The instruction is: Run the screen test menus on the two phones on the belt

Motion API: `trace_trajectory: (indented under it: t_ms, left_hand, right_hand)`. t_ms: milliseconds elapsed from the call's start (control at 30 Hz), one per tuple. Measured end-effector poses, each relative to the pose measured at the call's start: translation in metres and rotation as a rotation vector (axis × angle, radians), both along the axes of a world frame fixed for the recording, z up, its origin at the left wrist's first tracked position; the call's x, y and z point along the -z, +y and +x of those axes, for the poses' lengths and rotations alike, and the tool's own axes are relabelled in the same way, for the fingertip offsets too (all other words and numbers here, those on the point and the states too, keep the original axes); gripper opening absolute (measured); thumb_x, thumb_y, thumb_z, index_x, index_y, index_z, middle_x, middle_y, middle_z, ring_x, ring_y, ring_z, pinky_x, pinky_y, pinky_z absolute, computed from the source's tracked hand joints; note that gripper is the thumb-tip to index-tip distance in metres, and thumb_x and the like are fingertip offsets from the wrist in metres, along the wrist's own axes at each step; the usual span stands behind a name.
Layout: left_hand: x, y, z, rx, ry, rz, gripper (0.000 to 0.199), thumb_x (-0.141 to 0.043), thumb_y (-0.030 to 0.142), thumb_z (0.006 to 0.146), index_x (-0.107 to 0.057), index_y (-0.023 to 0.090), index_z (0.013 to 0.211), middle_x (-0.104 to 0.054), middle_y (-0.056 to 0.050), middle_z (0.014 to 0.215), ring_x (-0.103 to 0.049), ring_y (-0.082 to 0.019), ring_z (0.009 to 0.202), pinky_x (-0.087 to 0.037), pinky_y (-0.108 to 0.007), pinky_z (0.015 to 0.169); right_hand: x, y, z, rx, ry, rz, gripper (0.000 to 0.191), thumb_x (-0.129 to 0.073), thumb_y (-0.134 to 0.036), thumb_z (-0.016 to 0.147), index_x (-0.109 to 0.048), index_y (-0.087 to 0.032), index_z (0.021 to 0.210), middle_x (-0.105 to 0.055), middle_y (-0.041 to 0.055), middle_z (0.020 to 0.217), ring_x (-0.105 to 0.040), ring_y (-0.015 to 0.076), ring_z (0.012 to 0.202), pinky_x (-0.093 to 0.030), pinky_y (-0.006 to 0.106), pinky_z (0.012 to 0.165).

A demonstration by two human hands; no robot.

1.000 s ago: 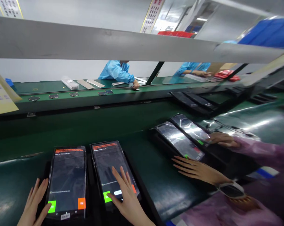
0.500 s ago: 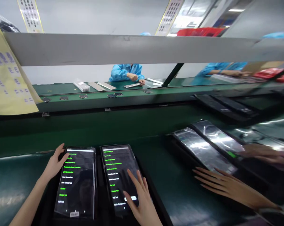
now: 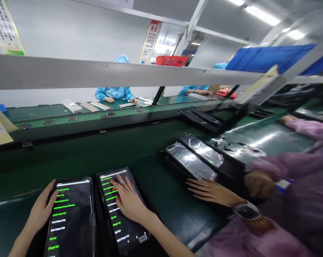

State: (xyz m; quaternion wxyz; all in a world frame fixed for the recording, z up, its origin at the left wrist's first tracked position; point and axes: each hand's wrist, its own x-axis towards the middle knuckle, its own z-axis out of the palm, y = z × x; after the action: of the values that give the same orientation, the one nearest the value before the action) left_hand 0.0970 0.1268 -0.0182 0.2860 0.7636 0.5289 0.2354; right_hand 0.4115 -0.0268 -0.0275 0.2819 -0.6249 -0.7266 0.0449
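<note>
Two lit devices with dark screens and lists in green and white lie side by side at the lower left. Beside the upper left edge of the left device [image 3: 72, 217] is my left hand [image 3: 42, 207], its fingers apart and touching that edge. Over the upper part of the right device [image 3: 124, 225] my right hand [image 3: 127, 198] is spread, fingertips at the screen, gripping nothing. A black tray [image 3: 97, 232] shows between and around the devices.
At the right, another person's hand [image 3: 215, 192] rests by two film-covered devices [image 3: 190, 160] in a black tray. That person's pink sleeve [image 3: 297, 178] reaches in. A grey beam [image 3: 70, 73] crosses above the green bench [image 3: 70, 153]; people in blue sit beyond.
The view has swung to the right, so the scene sits further left. My right hand has moved from the lower part of the right device up to its top. My left hand remains at the left device.
</note>
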Motion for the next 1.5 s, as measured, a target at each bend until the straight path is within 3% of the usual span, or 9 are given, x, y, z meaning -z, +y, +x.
trace_trajectory:
  t_ms: [167,400,533,733,967,1133,1333,1500]
  left_hand:
    - [0.003,0.005,-0.001,-0.035,-0.026,0.008,0.067,-0.038,0.065,0.086,-0.053,0.018,0.131,-0.062,-0.013,0.124,-0.057,-0.032,0.117,-0.050,-0.045,0.095]
    - [0.002,0.005,-0.002,-0.030,0.005,0.005,0.073,-0.036,0.069,0.084,-0.050,0.017,0.134,-0.060,-0.015,0.126,-0.054,-0.033,0.120,-0.045,-0.048,0.100]
    - [0.008,0.006,-0.005,0.025,0.003,0.081,0.071,-0.039,0.066,0.085,-0.050,0.016,0.134,-0.055,-0.013,0.133,-0.050,-0.033,0.125,-0.039,-0.049,0.106]
    - [0.012,0.007,-0.006,0.064,0.070,0.128,0.073,-0.036,0.066,0.085,-0.048,0.015,0.136,-0.051,-0.013,0.138,-0.038,-0.033,0.134,-0.033,-0.052,0.111]
    - [0.011,0.004,-0.003,0.069,0.136,0.133,0.077,-0.030,0.067,0.086,-0.045,0.011,0.136,-0.050,-0.015,0.138,-0.038,-0.034,0.134,-0.035,-0.052,0.109]
    - [0.012,0.003,0.001,0.104,0.174,0.167,0.077,-0.028,0.066,0.086,-0.044,0.010,0.136,-0.048,-0.015,0.139,-0.036,-0.034,0.135,-0.033,-0.051,0.110]
    - [0.014,-0.001,0.002,0.187,0.323,0.239,0.081,-0.027,0.067,0.087,-0.031,0.008,0.143,-0.045,-0.018,0.141,-0.035,-0.036,0.135,-0.027,-0.056,0.111]
    - [0.015,-0.003,-0.006,0.332,0.470,0.278,0.096,-0.036,0.072,0.084,-0.002,0.011,0.151,-0.026,-0.020,0.152,-0.012,-0.037,0.143,-0.018,-0.062,0.112]
  right_hand:
    - [-0.003,-0.018,0.002,0.092,0.078,0.057,0.028,-0.038,-0.005,0.084,-0.044,-0.021,0.105,-0.055,0.0089,0.131,-0.024,0.0276,0.142,-0.028,0.062,0.111]
    - [0.016,-0.045,-0.003,0.176,0.121,0.037,0.047,-0.037,-0.004,0.084,-0.040,-0.022,0.127,-0.064,0.0080,0.108,-0.032,0.0286,0.138,-0.033,0.064,0.108]
    - [0.018,-0.045,-0.007,0.172,0.145,0.093,0.033,-0.037,-0.003,0.083,-0.047,-0.023,0.108,-0.063,0.0072,0.118,-0.036,0.0284,0.136,-0.033,0.063,0.108]
    - [0.020,-0.045,-0.009,0.149,0.183,0.104,0.022,-0.037,-0.005,0.085,-0.043,-0.024,0.094,-0.062,0.0041,0.124,-0.036,0.0275,0.137,-0.032,0.064,0.109]
    - [0.021,-0.047,-0.008,0.148,0.159,0.086,0.031,-0.036,-0.007,0.087,-0.044,-0.024,0.112,-0.066,0.0062,0.109,-0.038,0.0267,0.136,-0.035,0.061,0.108]
    - [0.021,-0.056,-0.004,0.137,0.153,0.098,0.018,-0.037,-0.008,0.088,-0.042,-0.023,0.097,-0.061,0.0065,0.125,-0.036,0.0265,0.137,-0.030,0.061,0.111]
    - [0.020,-0.059,-0.002,0.147,0.144,0.091,0.011,-0.041,-0.013,0.091,-0.042,-0.024,0.093,-0.062,0.0053,0.125,-0.037,0.0263,0.136,-0.027,0.060,0.112]
    - [0.023,-0.060,-0.003,0.135,0.137,0.100,0.010,-0.043,-0.013,0.091,-0.044,-0.024,0.093,-0.065,0.0064,0.120,-0.039,0.0266,0.135,-0.028,0.058,0.112]
